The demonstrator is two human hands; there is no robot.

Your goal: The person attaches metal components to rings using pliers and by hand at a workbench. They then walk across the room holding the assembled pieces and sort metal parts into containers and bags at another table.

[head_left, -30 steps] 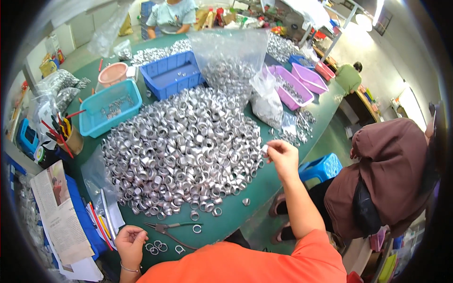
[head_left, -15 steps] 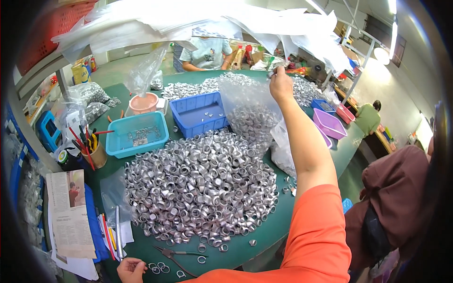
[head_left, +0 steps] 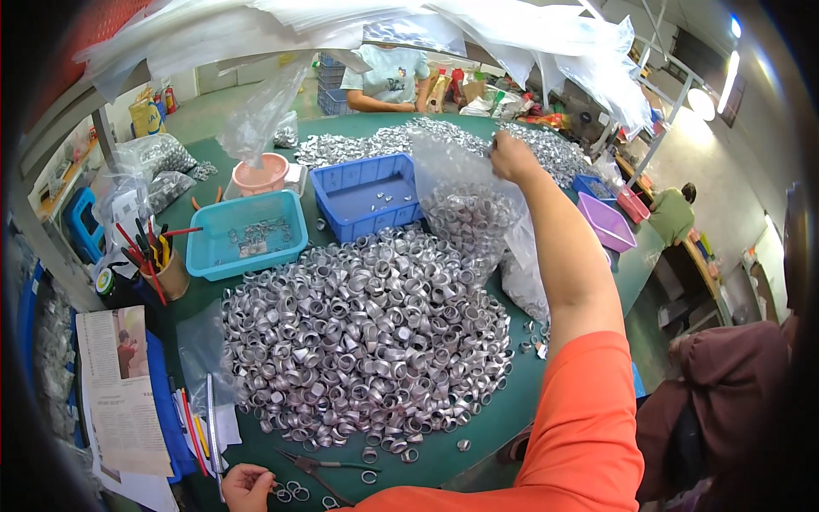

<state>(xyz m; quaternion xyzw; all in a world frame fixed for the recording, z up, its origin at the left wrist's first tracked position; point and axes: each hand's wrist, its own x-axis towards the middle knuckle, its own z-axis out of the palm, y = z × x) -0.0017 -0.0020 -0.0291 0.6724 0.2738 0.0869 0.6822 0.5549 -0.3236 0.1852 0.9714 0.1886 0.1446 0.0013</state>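
The bag could tip. The clear plastic bag (head_left: pixel 465 205) stands at the back of the big pile of silver rings (head_left: pixel 367 341), with more rings in its bottom half. Its top is thin and floppy, so if the arm bumps it or pulls it, I think rings could spill out. The right forearm reaches past the bag's side, which makes a bump easier. Rings at the front of the pile could also roll. One lone ring (head_left: pixel 463 445) sits apart from the rest, near the edge of the green table (head_left: pixel 435 474), and a knock from a sleeve might push it off.

The right hand (head_left: pixel 514 159) is up by the bag's top corner. Its fingers are curled in close, but I cannot tell if they pinch the plastic, a ring or nothing. The left hand (head_left: pixel 247 490) is low down, with the thumb and first finger bent toward each other. It is right beside a few loose rings (head_left: pixel 298 491); I cannot tell if it holds one. The pliers (head_left: pixel 304 463) lie near those rings, and no hand is on them.
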